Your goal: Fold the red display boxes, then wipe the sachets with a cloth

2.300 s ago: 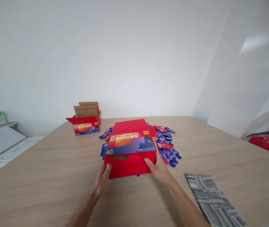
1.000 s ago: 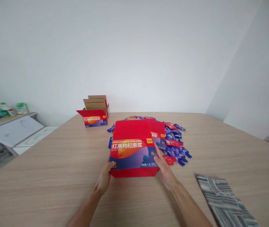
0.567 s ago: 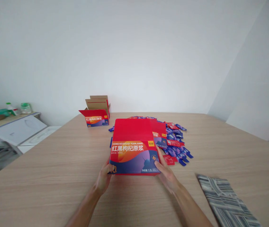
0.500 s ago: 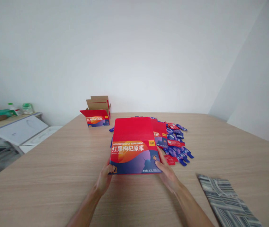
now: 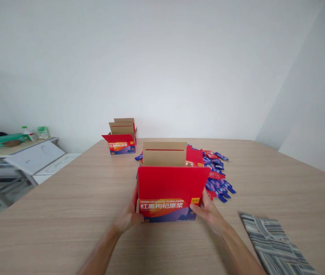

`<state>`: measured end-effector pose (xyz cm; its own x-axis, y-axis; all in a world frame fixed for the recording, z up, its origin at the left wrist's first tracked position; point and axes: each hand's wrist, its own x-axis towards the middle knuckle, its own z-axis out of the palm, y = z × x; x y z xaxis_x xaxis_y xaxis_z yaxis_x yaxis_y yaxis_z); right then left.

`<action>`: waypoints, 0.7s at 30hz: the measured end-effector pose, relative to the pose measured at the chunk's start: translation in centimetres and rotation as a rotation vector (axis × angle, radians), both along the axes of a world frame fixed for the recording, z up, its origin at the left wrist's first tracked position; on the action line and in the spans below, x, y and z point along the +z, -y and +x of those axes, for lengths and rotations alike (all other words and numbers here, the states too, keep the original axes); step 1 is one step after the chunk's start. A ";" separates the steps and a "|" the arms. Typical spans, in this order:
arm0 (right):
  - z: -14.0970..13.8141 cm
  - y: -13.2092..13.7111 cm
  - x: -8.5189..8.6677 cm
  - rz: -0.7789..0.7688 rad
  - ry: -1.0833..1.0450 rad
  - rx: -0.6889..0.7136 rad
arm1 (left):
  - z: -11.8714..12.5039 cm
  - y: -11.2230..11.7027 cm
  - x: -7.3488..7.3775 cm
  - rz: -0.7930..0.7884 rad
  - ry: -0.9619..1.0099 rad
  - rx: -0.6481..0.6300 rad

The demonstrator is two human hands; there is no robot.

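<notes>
Red cardboard box with blue-and-orange front (image 5: 169, 191), gripped low at both sides between left hand (image 5: 128, 218) and right hand (image 5: 209, 216). Fingers closed around side walls, with thumbs on printed face. Open at top, with near red flap (image 5: 174, 180) and brown flap (image 5: 164, 156) standing. Step in hand, as judged: steadying or placing open box upright; cannot tell whether base touches surface (image 5: 73, 214). Next move likely calls for even pressure from both sides and level base. Behind, at right: partly hidden red carton (image 5: 196, 155) among loose blue and red sachets (image 5: 216, 185); tight on that side. Farther back left: brown-lined red open carton (image 5: 122, 147), well apart. More room leftward and toward near side. Right foreground: flat grey striped item (image 5: 275, 240). Far edge of surface near white wall (image 5: 162, 68).
</notes>
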<state>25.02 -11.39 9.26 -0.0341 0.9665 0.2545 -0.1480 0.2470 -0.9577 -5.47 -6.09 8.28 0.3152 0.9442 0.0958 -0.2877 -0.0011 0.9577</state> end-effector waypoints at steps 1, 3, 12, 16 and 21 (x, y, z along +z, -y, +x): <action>0.2 -0.1 -0.6 -0.024 0.029 0.029 | 0.1 0.0 -0.3 0.005 -0.028 0.006; 0.6 -0.3 -1.6 -0.031 0.077 0.052 | 0.2 -0.1 -1.1 -0.008 -0.078 -0.009; 0.4 -0.8 -3.4 -0.054 0.244 0.043 | 1.7 -0.9 -2.3 -0.105 0.234 0.172; -0.2 -1.1 -3.8 -0.018 0.324 0.038 | 2.7 -0.7 -2.5 -0.172 0.154 0.220; -1.1 -1.3 -3.8 0.020 0.297 -0.058 | 3.1 -0.5 -2.2 -0.167 0.124 0.238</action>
